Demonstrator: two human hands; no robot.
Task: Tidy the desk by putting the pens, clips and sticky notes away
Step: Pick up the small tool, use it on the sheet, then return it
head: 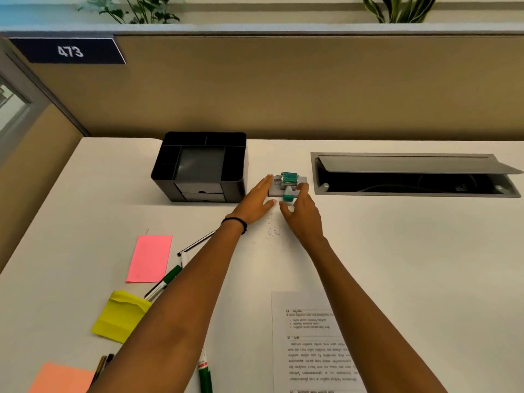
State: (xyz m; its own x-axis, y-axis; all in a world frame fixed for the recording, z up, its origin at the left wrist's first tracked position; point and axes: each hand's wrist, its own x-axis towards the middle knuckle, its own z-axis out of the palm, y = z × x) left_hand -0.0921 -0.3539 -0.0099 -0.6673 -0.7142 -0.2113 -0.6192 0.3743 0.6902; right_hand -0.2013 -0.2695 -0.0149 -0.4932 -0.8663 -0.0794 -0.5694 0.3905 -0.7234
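- The right hand (301, 212) pinches a small teal-and-white clip (288, 197) between thumb and fingertips, just at the near edge of a little grey box (301, 181).
- The left hand (255, 200) lies flat with its fingers straight and together, and the fingertips touch the left side of that box.
- More teal clips (289, 177) sit bunched in the box, which stands on the white desk (397, 251) just right of the black desk organiser (198, 165). The two stand slightly apart.
- From here the organiser's compartments look dark, and I cannot make out anything in them.
- Sticky notes lie well to the near left: a pink pad (149, 259), a yellow pad (120, 316) with its top sheets curled, and an orange pad (61, 378) at the desk's near edge.
- A green marker (168, 279) lies between the pink and yellow pads and runs under the left forearm. A thin black-and-white pen (195, 243) lies beyond it.
- A second green marker (204, 375) shows below the left forearm, and a few dark pens (102, 364) lie beside the orange pad.
- A printed sheet (309, 344) lies partly under the right forearm.
- Small dark specks (272, 231) dot the desk between the wrists.
- A cable tray (411, 177) with its flap raised is set into the desk on the right.
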